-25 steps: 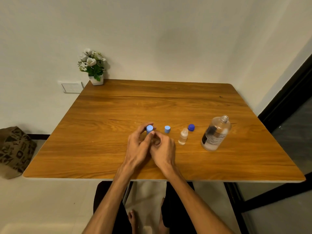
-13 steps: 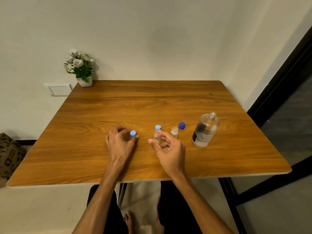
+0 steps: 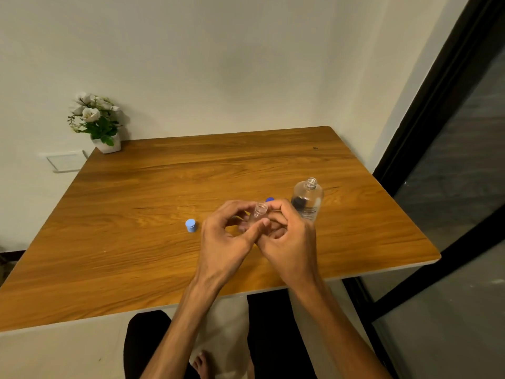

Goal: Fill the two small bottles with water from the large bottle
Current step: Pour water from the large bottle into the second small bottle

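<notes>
Both hands meet over the middle of the wooden table [image 3: 131,214]. A small clear bottle [image 3: 259,210] stands up between them with its mouth open. My left hand [image 3: 226,239] has its thumb and fingers around the bottle's body, and my right hand [image 3: 289,239] pinches it from the right. The large clear bottle [image 3: 307,199] stands uncapped just right of my right hand. One light blue cap [image 3: 190,225] lies on the table left of my hands, and a dark blue cap [image 3: 269,199] peeks out behind them. The other small bottle is hidden.
A small white pot of white flowers [image 3: 95,124] stands at the table's far left corner against the wall. A dark door frame [image 3: 437,105] runs down the right side. The near table edge [image 3: 136,313] lies just above my knees.
My left hand left the light blue cap on the table and moved right to join my right hand on the small bottle. That bottle's light blue cap no longer shows on it.
</notes>
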### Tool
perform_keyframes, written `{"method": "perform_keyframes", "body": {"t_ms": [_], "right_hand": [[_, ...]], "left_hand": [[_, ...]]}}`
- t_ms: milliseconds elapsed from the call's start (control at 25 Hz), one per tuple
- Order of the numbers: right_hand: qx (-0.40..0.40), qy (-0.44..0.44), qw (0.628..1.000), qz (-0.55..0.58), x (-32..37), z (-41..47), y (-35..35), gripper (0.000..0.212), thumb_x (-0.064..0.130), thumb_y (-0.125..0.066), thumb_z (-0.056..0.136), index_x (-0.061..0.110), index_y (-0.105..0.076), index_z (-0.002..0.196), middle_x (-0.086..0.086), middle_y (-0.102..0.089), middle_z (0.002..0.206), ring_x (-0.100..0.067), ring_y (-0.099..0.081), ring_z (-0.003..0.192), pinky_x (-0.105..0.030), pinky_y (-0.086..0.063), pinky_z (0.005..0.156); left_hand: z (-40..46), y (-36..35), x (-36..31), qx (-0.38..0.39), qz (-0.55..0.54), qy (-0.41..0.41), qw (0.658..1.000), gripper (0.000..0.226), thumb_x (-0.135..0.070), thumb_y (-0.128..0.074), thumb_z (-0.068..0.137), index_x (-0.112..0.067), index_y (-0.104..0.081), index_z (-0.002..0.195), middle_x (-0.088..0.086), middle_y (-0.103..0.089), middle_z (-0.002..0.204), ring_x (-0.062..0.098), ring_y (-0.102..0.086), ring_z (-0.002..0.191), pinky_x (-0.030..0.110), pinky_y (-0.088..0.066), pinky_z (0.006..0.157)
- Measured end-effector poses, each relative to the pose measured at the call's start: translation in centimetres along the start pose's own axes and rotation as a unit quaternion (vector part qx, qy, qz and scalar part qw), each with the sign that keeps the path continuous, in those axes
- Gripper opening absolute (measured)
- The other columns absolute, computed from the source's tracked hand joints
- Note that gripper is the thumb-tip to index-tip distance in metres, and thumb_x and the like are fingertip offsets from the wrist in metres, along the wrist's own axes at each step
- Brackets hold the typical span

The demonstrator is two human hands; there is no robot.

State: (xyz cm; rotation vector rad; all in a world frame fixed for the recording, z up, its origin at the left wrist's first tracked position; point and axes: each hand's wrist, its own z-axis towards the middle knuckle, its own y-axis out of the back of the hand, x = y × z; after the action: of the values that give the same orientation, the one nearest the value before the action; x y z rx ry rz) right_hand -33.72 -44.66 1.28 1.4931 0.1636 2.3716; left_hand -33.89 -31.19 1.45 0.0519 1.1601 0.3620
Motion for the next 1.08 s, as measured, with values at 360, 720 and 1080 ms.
{"method": "perform_keyframes", "body": {"t_ms": [360, 720, 1080], "right_hand": [[-0.138, -0.137, 0.975, -0.112, -7.4, 3.0, 5.1, 0.093, 0.043, -0.094, 0.071, 0.028, -0.047, 0.15, 0.004, -0.062, 0.139, -0.01, -0.059, 0.12, -0.039, -0.058, 0.096], [-0.06, 0.101, 0.983, -0.139, -5.6, 5.0, 4.3, 0.081, 0.024, -0.097, 0.07, 0.012, -0.063, 0.142, -0.003, -0.069, 0.137, -0.017, -0.061, 0.125, -0.035, -0.054, 0.102], [-0.016, 0.3, 0.92, -0.252, -1.0, 7.2, 4.8, 0.074, 0.007, -0.085, 0.066, 0.014, -0.068, 0.138, -0.008, -0.066, 0.14, -0.028, -0.058, 0.131, -0.044, -0.044, 0.105]], "left_hand": [[-0.5, -2.0, -0.2, -0.053, -0.015, 0.039, 0.998, 0.025, -0.016, -0.091, 0.079, -0.021, -0.08, 0.101, -0.006, -0.076, 0.096, 0.011, -0.07, 0.081, 0.026, -0.06, 0.072], [-0.6, -0.8, 0.7, -0.094, -0.032, 0.076, 0.992, 0.027, -0.02, -0.091, 0.078, -0.018, -0.08, 0.103, -0.001, -0.077, 0.095, 0.007, -0.067, 0.079, 0.02, -0.055, 0.07], [-1.0, 1.8, -0.2, -0.127, -0.065, 0.045, 0.989, 0.028, -0.014, -0.092, 0.076, -0.018, -0.081, 0.102, 0.002, -0.077, 0.097, 0.01, -0.067, 0.08, 0.023, -0.057, 0.071]]}}
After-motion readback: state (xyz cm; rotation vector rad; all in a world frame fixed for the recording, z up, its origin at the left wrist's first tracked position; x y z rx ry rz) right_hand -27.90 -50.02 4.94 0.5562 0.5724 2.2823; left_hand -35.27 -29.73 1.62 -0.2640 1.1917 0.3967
